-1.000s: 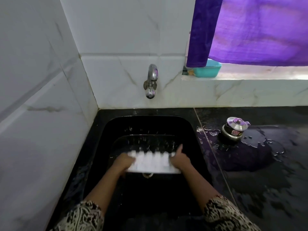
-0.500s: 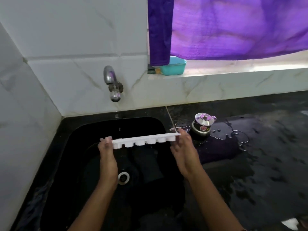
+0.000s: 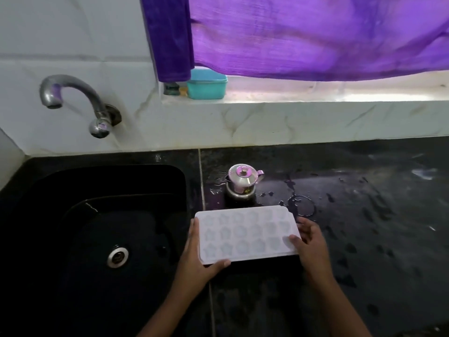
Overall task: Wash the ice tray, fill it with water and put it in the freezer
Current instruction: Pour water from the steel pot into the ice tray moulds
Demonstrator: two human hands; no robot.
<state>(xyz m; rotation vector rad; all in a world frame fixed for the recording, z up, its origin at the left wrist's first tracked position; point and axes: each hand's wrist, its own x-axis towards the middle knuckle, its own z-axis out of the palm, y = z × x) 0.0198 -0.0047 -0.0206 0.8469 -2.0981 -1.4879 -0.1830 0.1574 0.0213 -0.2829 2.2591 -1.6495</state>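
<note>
The white ice tray (image 3: 246,233) lies flat with its moulded cells facing up, over the wet black counter just right of the sink. My left hand (image 3: 196,256) grips its left end, thumb curled under the near corner. My right hand (image 3: 308,242) holds the right end, thumb on the top surface. The cells look shallow and pale; I cannot tell whether water is in them. The metal tap (image 3: 73,98) sticks out of the wall at upper left, with no water running.
The black sink (image 3: 73,239) with its steel drain (image 3: 117,256) fills the left. A small steel lidded pot (image 3: 241,182) stands just behind the tray. A wet black counter (image 3: 364,227) stretches right. A teal box (image 3: 206,85) sits on the sill under a purple curtain (image 3: 303,35).
The tray has come up out of the sink, gone from edge-on to flat, and moved right over the counter. Both hands stayed on its ends. The view has shifted right.
</note>
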